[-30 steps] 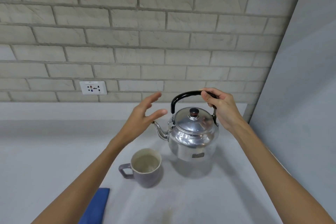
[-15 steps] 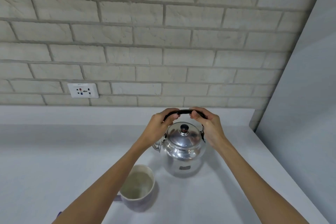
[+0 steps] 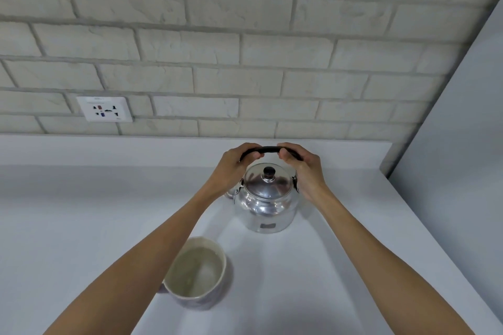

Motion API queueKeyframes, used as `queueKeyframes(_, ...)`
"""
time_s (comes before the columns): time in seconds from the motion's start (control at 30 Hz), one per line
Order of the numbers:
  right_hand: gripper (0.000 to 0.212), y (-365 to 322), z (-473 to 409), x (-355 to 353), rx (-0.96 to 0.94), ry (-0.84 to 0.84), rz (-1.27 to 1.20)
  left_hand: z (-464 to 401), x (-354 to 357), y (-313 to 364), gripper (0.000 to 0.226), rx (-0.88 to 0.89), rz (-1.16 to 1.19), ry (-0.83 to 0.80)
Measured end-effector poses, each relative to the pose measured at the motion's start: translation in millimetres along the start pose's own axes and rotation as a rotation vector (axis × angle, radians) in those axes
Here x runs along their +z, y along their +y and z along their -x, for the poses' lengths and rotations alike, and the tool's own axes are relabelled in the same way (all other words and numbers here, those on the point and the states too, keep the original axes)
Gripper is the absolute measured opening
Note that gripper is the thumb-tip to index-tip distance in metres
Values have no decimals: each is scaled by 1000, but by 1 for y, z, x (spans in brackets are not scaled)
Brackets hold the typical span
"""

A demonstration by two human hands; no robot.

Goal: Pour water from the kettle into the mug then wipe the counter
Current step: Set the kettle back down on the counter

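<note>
A wall (image 3: 245, 43) made of pale bricks fills the top, from 10 o'clock across to 1 o'clock. The bricks look rough, with grey lines between them. A white plug socket (image 3: 104, 109) sits low on that wall, at about 10 o'clock, and it has small dark, red and blue marks on it. At 3 o'clock a smooth, plain grey side panel (image 3: 462, 144) stands up tall

Rear wall (image 3: 245, 43): pale brick-pattern facing with recessed grey joints, surface rough. One white socket plate (image 3: 104, 109) set in the lowest full course at left; markings blurred, possibly multi-standard outlets. Below the brick, a plain white upstand (image 3: 109, 148) meets a light grey counter (image 3: 81, 226). Smooth grey panel (image 3: 468, 144) closes the right side. Lighting soft, even.
</note>
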State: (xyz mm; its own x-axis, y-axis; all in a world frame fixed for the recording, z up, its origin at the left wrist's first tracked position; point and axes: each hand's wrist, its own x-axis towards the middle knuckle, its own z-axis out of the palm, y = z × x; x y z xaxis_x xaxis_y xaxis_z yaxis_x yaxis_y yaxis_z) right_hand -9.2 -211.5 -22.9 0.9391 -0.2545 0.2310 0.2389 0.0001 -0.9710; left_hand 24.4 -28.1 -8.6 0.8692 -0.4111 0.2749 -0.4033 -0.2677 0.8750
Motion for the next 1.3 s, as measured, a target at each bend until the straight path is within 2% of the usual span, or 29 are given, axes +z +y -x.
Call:
queueKeyframes(0.37,12,10,-12,2,-6,30,-10,-15,0,-11,22,16,-15,-3)
queueKeyframes(0.63,13,4,-13,-4,3,-67,28,-14,0,-14,22,28,-15,-2)
queueKeyframes(0.73,17,-3,-14,-9,23,-118,121,-14,-3,-13,31,4,-22,-9)
queueKeyframes(0.9,33,-21,-9,-15,62,-180,240,-8,-12,-4,57,-49,71,-44)
queueKeyframes(1.07,39,-50,2,-11,-36,-141,227,8,-23,15,61,-23,17,-53)
queueKeyframes(1.3,22,-93,51,7,-54,-214,211,61,-43,40,49,8,-21,-35)
